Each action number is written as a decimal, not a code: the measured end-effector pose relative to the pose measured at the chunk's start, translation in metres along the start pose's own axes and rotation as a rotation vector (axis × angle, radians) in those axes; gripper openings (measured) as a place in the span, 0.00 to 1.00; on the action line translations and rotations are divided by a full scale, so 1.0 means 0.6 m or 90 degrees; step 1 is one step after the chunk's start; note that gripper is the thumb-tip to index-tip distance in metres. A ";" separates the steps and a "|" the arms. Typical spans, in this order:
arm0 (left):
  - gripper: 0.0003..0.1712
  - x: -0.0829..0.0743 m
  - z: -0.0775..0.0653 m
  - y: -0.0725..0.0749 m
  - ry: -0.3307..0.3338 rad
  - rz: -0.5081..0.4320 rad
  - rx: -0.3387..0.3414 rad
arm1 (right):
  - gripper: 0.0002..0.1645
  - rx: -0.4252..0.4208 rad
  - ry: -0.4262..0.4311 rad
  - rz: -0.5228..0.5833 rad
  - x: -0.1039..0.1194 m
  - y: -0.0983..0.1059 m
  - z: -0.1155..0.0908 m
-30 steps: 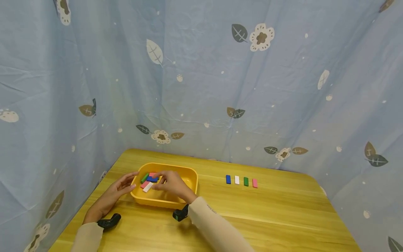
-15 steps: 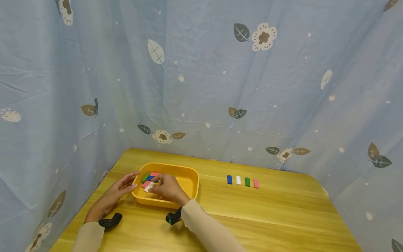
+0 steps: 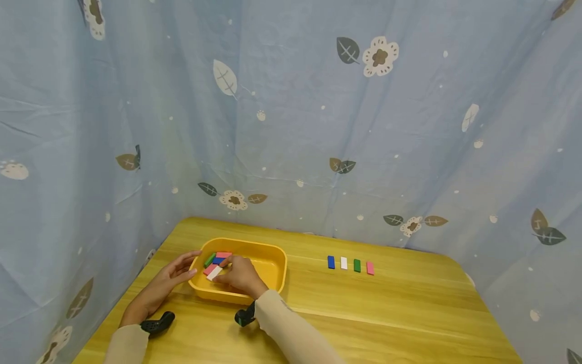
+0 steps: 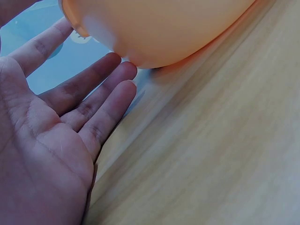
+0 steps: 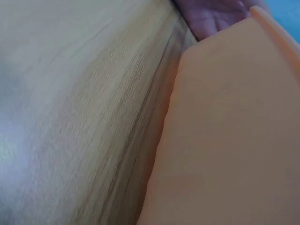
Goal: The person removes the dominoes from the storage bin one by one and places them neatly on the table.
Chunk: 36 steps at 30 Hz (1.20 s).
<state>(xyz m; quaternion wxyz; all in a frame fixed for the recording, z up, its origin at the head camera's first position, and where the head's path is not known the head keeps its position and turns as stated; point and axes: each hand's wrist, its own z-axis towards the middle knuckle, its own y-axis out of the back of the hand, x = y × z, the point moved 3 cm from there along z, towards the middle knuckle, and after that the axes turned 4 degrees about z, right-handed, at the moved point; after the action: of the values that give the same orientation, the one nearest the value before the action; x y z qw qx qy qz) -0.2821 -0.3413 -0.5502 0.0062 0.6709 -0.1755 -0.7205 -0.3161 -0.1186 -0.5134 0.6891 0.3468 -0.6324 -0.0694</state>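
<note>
My right hand [image 3: 244, 275] reaches into a yellow plastic bin [image 3: 223, 295], its thumb and index finger bent at a white block [image 3: 212, 274]. I cannot tell whether they pinch it. Around that block lie a green block [image 3: 209, 260], a blue block [image 3: 218, 261] and two pink blocks, one at the back [image 3: 224, 255] and one beside the white [image 3: 209, 269]. My left hand [image 3: 165, 283] is at the bin's left end, fingers extended. In the left wrist view, its fingertips meet the bin's outer wall [image 4: 159, 33]. The right wrist view shows mostly the bin's side [image 5: 229, 126], with the right hand out of sight.
Right of the bin, a spaced row on the wooden table [image 3: 386, 313] holds a blue block [image 3: 331, 262], a white block [image 3: 343, 263], a green block [image 3: 356, 265] and a pink block [image 3: 370, 268]. A patterned blue curtain [image 3: 291, 126] hangs behind and along the sides.
My right hand has shifted slightly left and toward me inside the bin, closer to the white block. The left hand stays at the bin's end, and the row of blocks is unchanged.
</note>
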 end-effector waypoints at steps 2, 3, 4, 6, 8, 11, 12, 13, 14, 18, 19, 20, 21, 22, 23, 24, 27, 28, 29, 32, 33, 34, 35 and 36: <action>0.34 -0.001 0.000 0.001 -0.001 0.005 -0.002 | 0.22 -0.005 0.000 -0.035 0.002 -0.003 0.004; 0.34 -0.001 -0.001 0.002 -0.001 0.008 -0.003 | 0.22 -0.007 0.001 -0.051 0.004 -0.004 0.005; 0.33 0.000 -0.001 0.003 0.004 0.009 -0.005 | 0.22 -0.009 -0.003 -0.065 0.005 -0.006 0.006; 0.34 0.002 -0.003 0.004 0.012 0.009 -0.007 | 0.22 -0.016 -0.011 -0.096 0.009 -0.010 0.006; 0.34 0.004 -0.004 0.003 0.020 0.009 -0.004 | 0.23 -0.022 -0.023 -0.127 0.012 -0.014 0.004; 0.34 0.007 -0.005 0.000 0.024 0.007 -0.003 | 0.25 -0.032 -0.038 -0.180 0.017 -0.020 0.002; 0.34 0.007 -0.005 -0.001 0.024 0.006 -0.003 | 0.26 -0.035 -0.041 -0.200 0.018 -0.021 0.001; 0.34 0.007 -0.004 -0.002 0.022 0.005 -0.003 | 0.27 -0.040 -0.042 -0.221 0.020 -0.022 0.001; 0.33 0.007 -0.003 -0.003 0.022 0.002 -0.004 | 0.28 -0.045 -0.043 -0.247 0.021 -0.023 0.001; 0.33 0.006 0.001 -0.005 0.012 -0.012 0.000 | 0.33 -0.054 -0.045 -0.327 0.027 -0.024 0.002; 0.33 0.005 0.002 -0.005 0.009 -0.013 0.002 | 0.34 -0.055 -0.045 -0.341 0.029 -0.024 0.002; 0.33 0.004 0.003 -0.005 0.005 -0.013 0.004 | 0.34 -0.054 -0.043 -0.350 0.030 -0.024 0.001; 0.33 0.002 0.003 -0.005 0.002 -0.013 0.004 | 0.33 -0.050 -0.043 -0.349 0.030 -0.023 0.001; 0.33 0.001 0.003 -0.005 0.004 -0.012 0.004 | 0.32 -0.047 -0.040 -0.345 0.030 -0.022 0.001; 0.33 0.000 0.003 -0.005 0.004 -0.009 0.005 | 0.30 -0.043 -0.036 -0.335 0.030 -0.020 0.001; 0.33 -0.001 0.003 -0.005 0.002 -0.006 0.006 | 0.27 -0.037 -0.032 -0.323 0.029 -0.019 0.000; 0.33 -0.003 0.002 -0.005 0.006 -0.002 0.005 | 0.20 -0.021 -0.017 -0.277 0.024 -0.014 -0.002; 0.33 -0.003 0.001 -0.005 0.008 -0.002 0.004 | 0.18 -0.016 -0.008 -0.264 0.023 -0.013 -0.003; 0.33 -0.004 0.000 -0.005 0.006 -0.001 0.004 | 0.17 -0.011 -0.001 -0.254 0.022 -0.012 -0.004; 0.33 -0.006 -0.002 -0.005 0.009 -0.004 0.000 | 0.17 0.001 0.017 -0.237 0.020 -0.008 -0.006; 0.33 -0.006 -0.003 -0.005 0.010 -0.004 -0.001 | 0.17 0.005 0.022 -0.238 0.020 -0.007 -0.007; 0.34 -0.007 -0.003 -0.005 0.012 -0.004 -0.001 | 0.18 0.008 0.025 -0.242 0.020 -0.005 -0.007; 0.34 -0.007 -0.003 -0.005 0.013 -0.003 -0.002 | 0.18 0.010 0.025 -0.243 0.019 -0.003 -0.007; 0.34 -0.007 -0.003 -0.004 0.013 -0.003 -0.002 | 0.17 0.009 0.025 -0.239 0.018 -0.001 -0.007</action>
<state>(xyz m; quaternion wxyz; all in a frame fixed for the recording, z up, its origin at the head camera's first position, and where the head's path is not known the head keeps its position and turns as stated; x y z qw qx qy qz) -0.2796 -0.3382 -0.5470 0.0074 0.6788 -0.1729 -0.7137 -0.3098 -0.1233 -0.5045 0.6738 0.4650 -0.5435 -0.1854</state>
